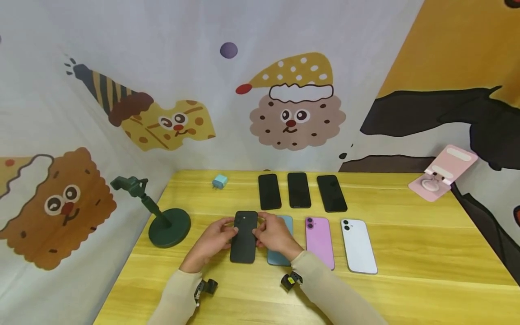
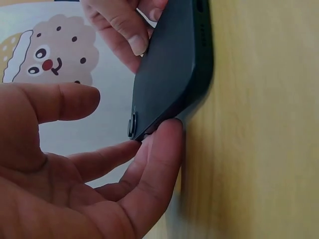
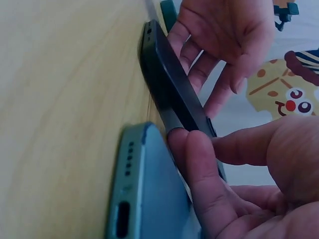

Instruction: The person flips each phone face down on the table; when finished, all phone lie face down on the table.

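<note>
A black phone (image 1: 245, 246) lies between the two hands, back upward, its camera lenses (image 2: 132, 124) at the far end. My right hand (image 1: 276, 233) pinches its right edge, thumb on the back and fingers at the side, as the right wrist view shows. On the other edge, my left hand (image 1: 214, 239) touches the phone with its fingertips (image 2: 169, 132), while the thumb (image 2: 82, 102) stands away from the back. A blue phone (image 1: 279, 258) is partly hidden under the right hand and forearm; its port end (image 3: 122, 199) shows close beside the black phone.
Right of the blue phone lie a pink phone (image 1: 321, 246) and a white phone (image 1: 360, 246). Three dark phones (image 1: 270, 192) form a row behind. A green stand (image 1: 169, 228) is at left, a pink folding stand (image 1: 443, 171) at right, a blue charger (image 1: 220, 181) at the back.
</note>
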A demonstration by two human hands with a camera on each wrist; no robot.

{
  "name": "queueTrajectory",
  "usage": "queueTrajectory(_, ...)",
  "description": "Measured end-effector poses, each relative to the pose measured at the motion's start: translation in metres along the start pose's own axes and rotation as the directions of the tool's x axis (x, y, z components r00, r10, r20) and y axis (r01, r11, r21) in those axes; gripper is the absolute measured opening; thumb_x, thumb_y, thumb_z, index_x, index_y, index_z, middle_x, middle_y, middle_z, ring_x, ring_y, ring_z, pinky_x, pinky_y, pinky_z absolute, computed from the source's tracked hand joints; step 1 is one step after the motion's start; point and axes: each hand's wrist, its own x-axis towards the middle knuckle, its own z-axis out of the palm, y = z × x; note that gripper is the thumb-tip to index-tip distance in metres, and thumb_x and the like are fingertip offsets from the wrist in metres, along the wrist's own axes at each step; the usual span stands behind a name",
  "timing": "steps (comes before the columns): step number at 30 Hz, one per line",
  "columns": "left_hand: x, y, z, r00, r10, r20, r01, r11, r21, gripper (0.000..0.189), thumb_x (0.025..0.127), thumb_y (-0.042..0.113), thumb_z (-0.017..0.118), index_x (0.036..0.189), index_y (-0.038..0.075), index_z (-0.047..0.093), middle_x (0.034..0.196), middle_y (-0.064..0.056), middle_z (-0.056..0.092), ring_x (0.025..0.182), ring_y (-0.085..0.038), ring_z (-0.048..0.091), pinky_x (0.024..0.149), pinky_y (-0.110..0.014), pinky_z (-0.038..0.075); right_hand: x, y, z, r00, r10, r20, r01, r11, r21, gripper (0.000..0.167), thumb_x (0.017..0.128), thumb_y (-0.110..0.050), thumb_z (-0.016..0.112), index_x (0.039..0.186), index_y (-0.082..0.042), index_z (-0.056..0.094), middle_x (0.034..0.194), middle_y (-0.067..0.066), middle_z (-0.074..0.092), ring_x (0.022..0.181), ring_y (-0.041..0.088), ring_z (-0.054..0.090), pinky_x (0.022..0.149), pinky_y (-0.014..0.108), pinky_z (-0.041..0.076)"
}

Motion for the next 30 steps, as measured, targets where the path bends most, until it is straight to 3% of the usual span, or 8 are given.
queueTrajectory(7,0.001,0.002,0.002,1.000,-0.005,-0.011,0.005,1.000,0.012,0.052,0.108,0.022,0.060,0.155,0.001,0.050,0.130,-0.020,0.067,0.112,-0.028,0.070,0.086,-0.045,0.063,0.001,0.001,-0.003,1.000,0.003,0.020,-0.002,1.000,-0.031,0.065,0.097,-0.010,0.075,0.154,0.005,0.048,0.079,0.000,0.076,0.059,0.018,0.074,0.056,0.028,0.059)
queueTrajectory(14,-0.003,0.007,0.001,1.000,0.013,-0.025,-0.012,0.999,0.043,0.054,0.108,0.023,0.061,0.155,-0.001,0.049,0.134,-0.021,0.065,0.116,-0.030,0.068,0.089,-0.046,0.061,0.003,0.003,-0.006,0.998,0.043,0.053,-0.045,0.998,0.042,0.064,0.097,-0.012,0.075,0.154,0.004,0.050,0.084,0.003,0.077,0.065,0.020,0.076,0.061,0.029,0.060)
queueTrajectory(22,-0.001,0.015,0.001,0.998,0.043,-0.046,-0.038,0.994,0.101,0.053,0.108,0.028,0.062,0.154,0.006,0.053,0.137,-0.018,0.065,0.109,-0.028,0.066,0.084,-0.040,0.057,0.000,-0.002,-0.015,0.997,0.041,0.073,-0.048,0.993,0.105,0.064,0.099,-0.018,0.073,0.155,0.003,0.049,0.088,0.011,0.078,0.071,0.025,0.078,0.067,0.033,0.063)
queueTrajectory(30,0.003,0.025,0.009,0.994,0.105,-0.041,-0.101,0.990,0.097,0.051,0.107,0.031,0.063,0.153,0.009,0.055,0.137,-0.013,0.066,0.123,-0.029,0.065,0.095,-0.045,0.058,-0.005,-0.006,-0.027,0.998,-0.009,0.056,0.001,0.989,0.146,0.060,0.101,-0.024,0.072,0.152,0.001,0.053,0.096,0.016,0.077,0.077,0.030,0.079,0.071,0.037,0.065)
